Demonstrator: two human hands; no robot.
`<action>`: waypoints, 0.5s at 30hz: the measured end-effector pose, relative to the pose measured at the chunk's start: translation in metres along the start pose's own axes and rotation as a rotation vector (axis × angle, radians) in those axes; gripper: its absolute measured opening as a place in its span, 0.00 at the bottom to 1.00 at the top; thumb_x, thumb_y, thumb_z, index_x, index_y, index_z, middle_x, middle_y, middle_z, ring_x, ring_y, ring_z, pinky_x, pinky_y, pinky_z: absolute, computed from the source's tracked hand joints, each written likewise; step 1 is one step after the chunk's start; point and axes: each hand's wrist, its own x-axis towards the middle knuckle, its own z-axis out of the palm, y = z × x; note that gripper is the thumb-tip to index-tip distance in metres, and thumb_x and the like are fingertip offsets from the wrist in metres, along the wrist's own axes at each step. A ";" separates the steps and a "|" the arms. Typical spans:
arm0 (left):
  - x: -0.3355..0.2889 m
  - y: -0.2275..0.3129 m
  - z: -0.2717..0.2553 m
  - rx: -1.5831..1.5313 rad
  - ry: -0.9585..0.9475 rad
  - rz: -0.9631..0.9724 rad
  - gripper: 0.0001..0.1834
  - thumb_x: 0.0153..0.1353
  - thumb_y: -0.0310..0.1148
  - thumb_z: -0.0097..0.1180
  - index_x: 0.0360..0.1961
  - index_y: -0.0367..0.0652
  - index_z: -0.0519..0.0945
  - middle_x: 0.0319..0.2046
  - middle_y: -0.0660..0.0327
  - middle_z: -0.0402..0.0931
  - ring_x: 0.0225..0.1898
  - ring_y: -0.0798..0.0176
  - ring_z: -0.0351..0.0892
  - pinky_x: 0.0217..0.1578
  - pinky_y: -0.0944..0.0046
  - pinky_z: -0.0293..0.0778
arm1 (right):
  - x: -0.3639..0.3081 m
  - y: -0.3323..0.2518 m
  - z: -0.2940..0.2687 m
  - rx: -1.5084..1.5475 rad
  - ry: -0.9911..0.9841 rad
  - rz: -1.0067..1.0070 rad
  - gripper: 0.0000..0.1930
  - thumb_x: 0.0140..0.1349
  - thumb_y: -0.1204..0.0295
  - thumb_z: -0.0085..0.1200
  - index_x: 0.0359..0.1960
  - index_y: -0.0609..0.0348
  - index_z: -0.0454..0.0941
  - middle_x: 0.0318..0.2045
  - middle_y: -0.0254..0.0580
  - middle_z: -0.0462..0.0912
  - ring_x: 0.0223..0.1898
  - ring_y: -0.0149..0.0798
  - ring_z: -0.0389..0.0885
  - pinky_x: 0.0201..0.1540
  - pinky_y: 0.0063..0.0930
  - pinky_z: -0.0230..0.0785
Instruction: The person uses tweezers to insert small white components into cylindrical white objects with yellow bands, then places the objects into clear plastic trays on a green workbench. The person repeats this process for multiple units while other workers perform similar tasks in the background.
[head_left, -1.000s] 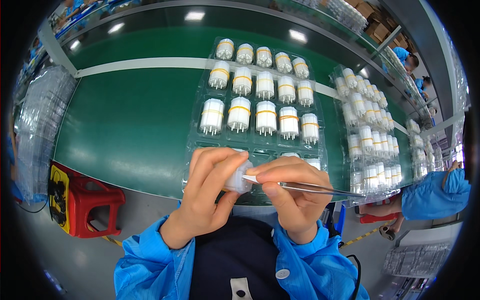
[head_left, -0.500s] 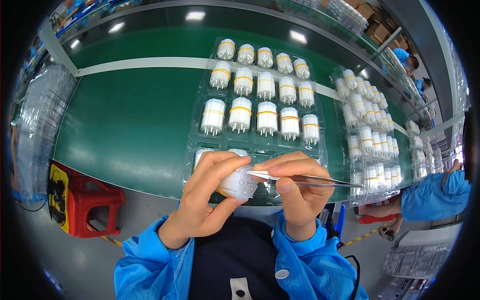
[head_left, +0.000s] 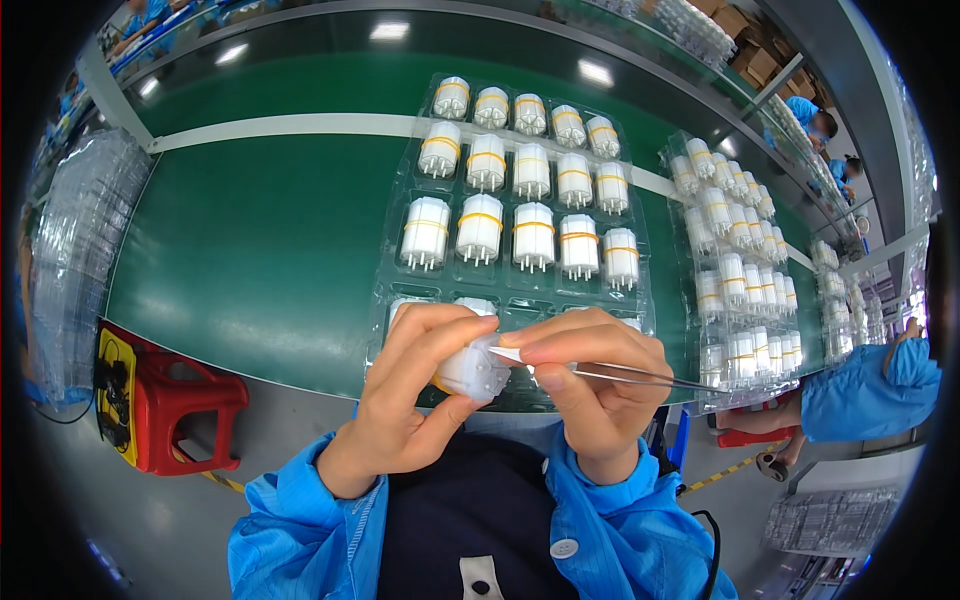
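Note:
My left hand (head_left: 408, 385) is closed round a white plug-like unit (head_left: 472, 372), its end face turned toward the right. A bit of yellow band shows on the unit by my palm. My right hand (head_left: 600, 385) pinches a pair of metal tweezers (head_left: 640, 374) between thumb and fingers. The pale tip of the tweezers meets the edge of the unit's end face. Whether the tip grips anything small cannot be made out. Behind my hands lies a clear plastic tray (head_left: 388, 262) with rows of similar white units (head_left: 480, 228), each with metal pins and a yellow band.
The tray rests on a green work surface (head_left: 240, 240). More filled trays (head_left: 740, 280) stand at the right. Stacked clear trays (head_left: 85, 220) are at the left, above a red stool (head_left: 185, 410). A person in blue (head_left: 865, 395) sits at the far right.
My right hand has shifted slightly, its fingers closer to the unit, and the tweezers' rear end has tipped lower. My left hand holds the unit almost unchanged.

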 end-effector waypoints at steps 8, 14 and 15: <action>0.003 -0.004 -0.001 0.080 0.037 0.086 0.33 0.44 0.19 0.63 0.56 0.34 0.69 0.50 0.45 0.71 0.46 0.50 0.74 0.47 0.58 0.71 | -0.010 0.002 0.005 0.205 0.166 0.031 0.09 0.52 0.83 0.59 0.36 0.68 0.81 0.35 0.53 0.85 0.38 0.43 0.85 0.41 0.31 0.77; -0.001 -0.009 0.017 -0.133 0.162 0.013 0.37 0.45 0.18 0.63 0.60 0.35 0.65 0.53 0.45 0.71 0.48 0.50 0.73 0.49 0.56 0.71 | -0.015 -0.005 0.014 0.230 0.110 0.134 0.08 0.58 0.81 0.56 0.39 0.70 0.79 0.37 0.55 0.83 0.41 0.44 0.83 0.45 0.34 0.76; 0.001 -0.005 0.014 -0.134 0.134 -0.018 0.37 0.45 0.17 0.63 0.59 0.35 0.65 0.53 0.45 0.71 0.49 0.50 0.72 0.50 0.55 0.70 | -0.016 0.000 0.014 0.275 0.147 0.134 0.08 0.59 0.80 0.55 0.39 0.70 0.79 0.37 0.56 0.83 0.41 0.44 0.83 0.45 0.34 0.76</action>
